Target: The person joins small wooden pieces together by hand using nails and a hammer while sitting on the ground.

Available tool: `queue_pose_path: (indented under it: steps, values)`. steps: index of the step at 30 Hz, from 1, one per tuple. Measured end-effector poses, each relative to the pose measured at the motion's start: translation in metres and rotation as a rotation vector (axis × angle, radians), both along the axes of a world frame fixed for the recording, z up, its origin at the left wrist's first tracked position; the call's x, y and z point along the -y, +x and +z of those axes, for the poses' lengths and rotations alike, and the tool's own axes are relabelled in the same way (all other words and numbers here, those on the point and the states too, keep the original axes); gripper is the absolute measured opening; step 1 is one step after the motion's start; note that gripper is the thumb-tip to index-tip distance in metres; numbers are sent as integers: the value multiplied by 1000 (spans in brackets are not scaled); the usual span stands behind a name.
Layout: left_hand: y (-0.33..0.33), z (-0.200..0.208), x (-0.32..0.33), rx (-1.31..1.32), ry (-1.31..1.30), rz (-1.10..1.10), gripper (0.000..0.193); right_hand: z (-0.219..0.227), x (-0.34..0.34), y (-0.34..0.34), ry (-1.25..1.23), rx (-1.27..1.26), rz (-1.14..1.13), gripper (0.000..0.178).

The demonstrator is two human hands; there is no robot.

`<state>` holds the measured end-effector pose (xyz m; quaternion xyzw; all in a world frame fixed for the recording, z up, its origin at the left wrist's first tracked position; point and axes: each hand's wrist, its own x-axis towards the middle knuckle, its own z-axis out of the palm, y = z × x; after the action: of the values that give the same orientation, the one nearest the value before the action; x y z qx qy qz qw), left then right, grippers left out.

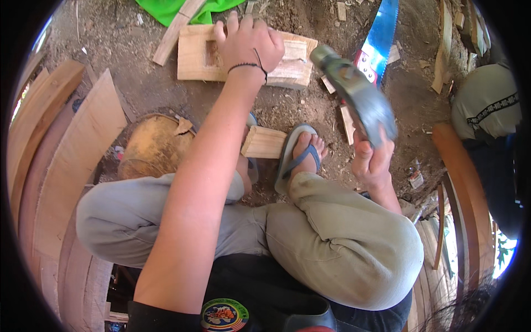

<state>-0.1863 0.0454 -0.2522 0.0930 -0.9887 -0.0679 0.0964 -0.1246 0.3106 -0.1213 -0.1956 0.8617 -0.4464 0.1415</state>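
In the head view, gripping a motion-blurred claw hammer point(357, 91) in the right hand point(377, 161), right of centre in the frame, fingers curled shut around a handle mostly hidden from sight; aiming the hammer's long axis on a diagonal, striking face to the upper left and just beside the wooden block point(210, 72) in the picture, claw to the lower right. Laying the left hand point(251, 47) across that block at top centre, fingers half bent and loosely spread toward its far edge; impossible to tell whether anything is held beneath the palm. Running left to right along its own long axis, dipping slightly at the right end, and showing a rectangular recess point(212, 54) left of the fingers. Also visible: at upper right, a red-handled handsaw point(380, 41), blade slanting toward the top edge; at upper left, a wooden slat point(172, 39) overlapping green cloth point(159, 11); near centre, a wedge-like offcut point(264, 142) beside the sandalled right foot point(303, 157).
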Motion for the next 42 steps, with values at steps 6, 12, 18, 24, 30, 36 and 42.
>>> queue_pose_path:
  steps: [6,12,18,24,30,36,42]
  values:
    - [-2,6,-2,163,18,23,40,0,13,-2,401,44,6,27]
    - [1,5,-1,101,-21,24,33,14,11,0,171,-63,-30,34]
    - [-1,11,0,139,6,2,35,-11,13,-2,390,0,-2,58]
    - [-7,17,-3,219,98,41,38,8,3,-3,-42,4,-59,74]
    - [-5,14,2,217,91,48,38,2,12,-10,208,93,-84,78]
    - [-7,22,-6,189,78,36,37,-21,6,-2,147,-22,-55,72]
    - [-8,25,-1,233,101,41,36,3,10,-1,-86,112,-262,80]
